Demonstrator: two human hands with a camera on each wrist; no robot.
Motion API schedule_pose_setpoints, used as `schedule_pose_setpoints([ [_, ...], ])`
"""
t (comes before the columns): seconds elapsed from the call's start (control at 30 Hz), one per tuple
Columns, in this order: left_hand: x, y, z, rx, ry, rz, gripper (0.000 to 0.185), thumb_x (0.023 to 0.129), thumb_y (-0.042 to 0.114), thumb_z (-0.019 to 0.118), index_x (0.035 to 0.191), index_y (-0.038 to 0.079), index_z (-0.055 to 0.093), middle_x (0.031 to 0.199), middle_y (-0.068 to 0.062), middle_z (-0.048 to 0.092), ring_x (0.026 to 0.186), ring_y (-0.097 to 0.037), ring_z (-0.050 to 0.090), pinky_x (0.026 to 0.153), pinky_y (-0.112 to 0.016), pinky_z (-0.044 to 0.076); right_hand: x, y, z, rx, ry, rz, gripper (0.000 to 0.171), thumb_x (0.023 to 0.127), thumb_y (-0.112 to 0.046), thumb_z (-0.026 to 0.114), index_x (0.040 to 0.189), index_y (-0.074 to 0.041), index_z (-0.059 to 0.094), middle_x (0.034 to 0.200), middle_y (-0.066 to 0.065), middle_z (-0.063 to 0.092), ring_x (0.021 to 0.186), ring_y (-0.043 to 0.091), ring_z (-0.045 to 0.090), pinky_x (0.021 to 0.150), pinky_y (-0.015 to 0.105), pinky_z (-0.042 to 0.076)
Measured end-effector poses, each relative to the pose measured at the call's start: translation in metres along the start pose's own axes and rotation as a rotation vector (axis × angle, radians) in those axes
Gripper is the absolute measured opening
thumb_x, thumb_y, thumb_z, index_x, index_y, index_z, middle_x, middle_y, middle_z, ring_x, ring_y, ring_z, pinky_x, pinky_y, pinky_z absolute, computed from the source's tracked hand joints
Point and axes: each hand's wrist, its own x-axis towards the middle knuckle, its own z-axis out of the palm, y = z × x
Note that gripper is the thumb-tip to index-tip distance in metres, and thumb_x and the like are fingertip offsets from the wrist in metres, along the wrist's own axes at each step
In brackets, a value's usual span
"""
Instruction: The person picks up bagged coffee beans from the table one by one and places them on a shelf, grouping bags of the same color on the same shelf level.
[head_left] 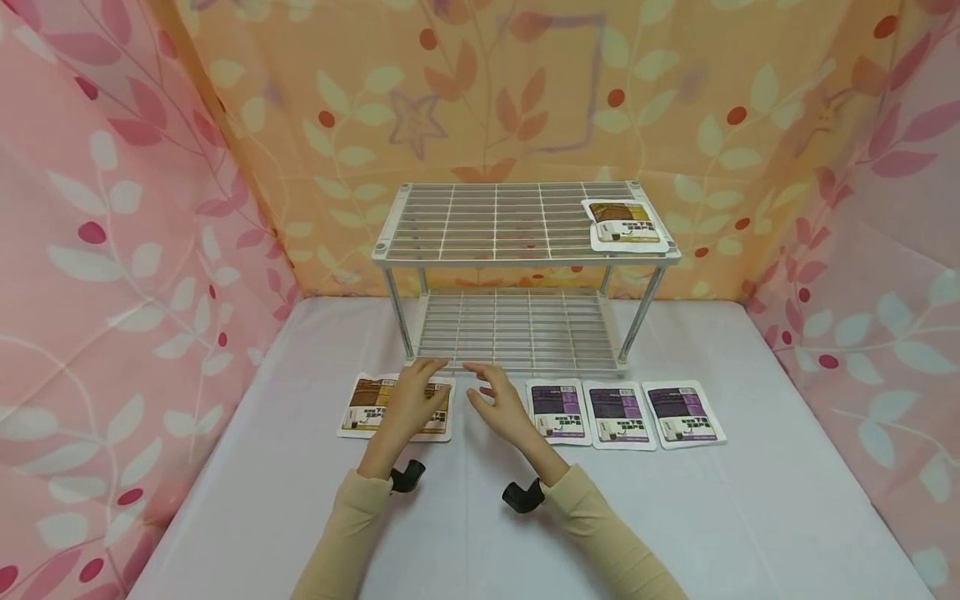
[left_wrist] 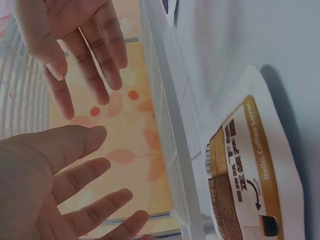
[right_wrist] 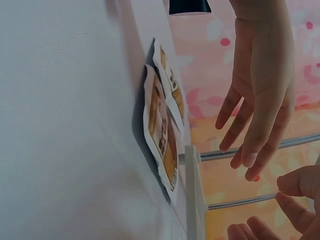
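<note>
left hand (head_left: 411,402) hovers over brown packets (head_left: 360,408), fingers spread, holding nothing. right hand (head_left: 498,402) loosely open beside it, both before the wire rack (head_left: 525,250).

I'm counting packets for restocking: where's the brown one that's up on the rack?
In the head view, the brown packet lies flat on the wire rack's top shelf, at its right end near the front corner.

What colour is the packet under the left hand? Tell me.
Brown and gold on white: the packet under the left hand, clearest in the head view.
</note>
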Motion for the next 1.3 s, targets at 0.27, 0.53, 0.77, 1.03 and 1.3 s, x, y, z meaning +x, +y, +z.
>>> schedule_pose_setpoints([
  [0.27,-0.008,-0.009,-0.001,-0.032,-0.022,-0.061,0.043,0.086,0.021,0.066,0.126,0.007,0.057,0.129,-0.019,0.051,0.119,-0.039,0.046,0.095,-0.055,0.04,-0.001,0.011,0.008,-0.032,-0.107,0.026,0.043,0.091,-0.01,0.054,0.134,-0.005,0.045,0.132,0.019,0.045,0.118,0.043,0.045,0.093,0.05,0.045],
  [0.53,-0.014,-0.021,0.001,0.021,-0.041,-0.122,0.045,0.081,0.015,0.07,0.122,0.002,0.058,0.123,-0.022,0.053,0.114,-0.041,0.05,0.093,-0.053,0.043,0.001,0.017,0.016,-0.064,-0.228,0.065,0.047,0.092,-0.013,0.054,0.137,-0.005,0.041,0.134,0.021,0.044,0.117,0.04,0.049,0.092,0.045,0.047],
  [0.77,-0.019,-0.022,0.003,0.052,-0.117,-0.202,0.047,0.08,0.017,0.072,0.123,0.003,0.058,0.127,-0.027,0.049,0.118,-0.044,0.045,0.096,-0.057,0.038,-0.001,0.022,0.023,-0.065,-0.251,0.093,0.047,0.091,-0.014,0.055,0.135,-0.002,0.043,0.129,0.027,0.047,0.111,0.038,0.053,0.087,0.044,0.05],
  [1.03,-0.025,-0.021,0.007,0.048,-0.127,-0.192,0.056,0.078,0.016,0.073,0.128,0.002,0.052,0.128,-0.027,0.048,0.118,-0.046,0.043,0.095,-0.057,0.039,0.0,0.027,0.029,-0.08,-0.272,0.095,0.047,0.091,-0.013,0.056,0.134,0.0,0.043,0.123,0.025,0.051,0.103,0.032,0.056,0.084,0.04,0.051],
  [1.3,-0.025,-0.021,0.012,0.066,-0.133,-0.157,0.059,0.076,0.018,0.075,0.128,0.003,0.053,0.127,-0.025,0.05,0.111,-0.048,0.046,0.091,-0.056,0.04,-0.002,0.026,0.029,-0.078,-0.278,0.101,0.046,0.091,-0.013,0.055,0.133,0.001,0.044,0.122,0.023,0.054,0.098,0.029,0.06,0.081,0.035,0.052],
])
